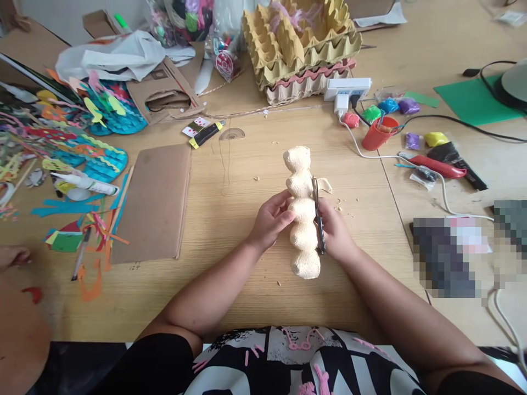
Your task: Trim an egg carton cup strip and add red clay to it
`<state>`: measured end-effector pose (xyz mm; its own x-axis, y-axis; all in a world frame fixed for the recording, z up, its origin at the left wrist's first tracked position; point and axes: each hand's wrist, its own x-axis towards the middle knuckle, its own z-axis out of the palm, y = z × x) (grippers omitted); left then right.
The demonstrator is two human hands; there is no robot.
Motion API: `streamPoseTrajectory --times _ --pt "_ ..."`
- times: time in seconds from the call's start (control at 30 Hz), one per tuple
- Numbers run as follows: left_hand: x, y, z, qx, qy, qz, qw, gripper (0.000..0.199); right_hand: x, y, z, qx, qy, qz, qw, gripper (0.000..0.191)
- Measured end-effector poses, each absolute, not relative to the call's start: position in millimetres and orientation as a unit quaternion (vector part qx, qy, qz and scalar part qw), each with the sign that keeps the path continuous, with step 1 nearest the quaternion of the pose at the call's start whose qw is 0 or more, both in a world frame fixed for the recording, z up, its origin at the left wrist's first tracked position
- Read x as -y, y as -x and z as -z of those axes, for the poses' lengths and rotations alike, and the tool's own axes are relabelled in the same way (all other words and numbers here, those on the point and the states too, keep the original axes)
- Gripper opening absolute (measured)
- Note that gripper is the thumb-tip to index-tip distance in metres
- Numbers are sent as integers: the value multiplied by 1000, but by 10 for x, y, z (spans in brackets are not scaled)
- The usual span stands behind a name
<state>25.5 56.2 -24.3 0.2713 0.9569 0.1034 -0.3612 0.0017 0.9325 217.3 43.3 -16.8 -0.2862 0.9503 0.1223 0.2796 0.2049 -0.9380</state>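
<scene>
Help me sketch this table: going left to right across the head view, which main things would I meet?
White bottle → brown cardboard → left hand → beige lumpy piece → dark tool → right hand → red cup → green sheet.

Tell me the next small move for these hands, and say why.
I'd turn the lumpy cream piece slightly with the left hand, bringing its right side into view. The black tool in the right hand lies along that side, and exactly where the two meet is hard to see.
</scene>
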Motion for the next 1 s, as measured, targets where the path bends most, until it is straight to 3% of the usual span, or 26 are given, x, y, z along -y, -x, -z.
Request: streamPoseTrajectory --times 0.23,0.37,0.53,0.7,0.87,1.0 --pt "-564 -248 154 -354 -517 -500 598 55 -508 -2134 -17 513 482 -537 464 40" --pt "-579 -264 139 -391 -504 -521 567 55 -613 -2229 -95 470 519 -508 502 44" --pt "-640 -239 146 -393 -469 -559 560 52 -688 -2307 -72 466 536 -489 506 46" --pt "-599 -269 52 -405 -506 -529 548 59 -625 -2225 -25 466 451 -589 482 53" --pt "-539 -297 -27 -442 -600 -472 471 65 -574 -2147 -97 414 403 -679 453 55" --pt "-689 -138 12 -523 -645 -430 354 72 -666 -2298 -195 398 433 -614 527 51"
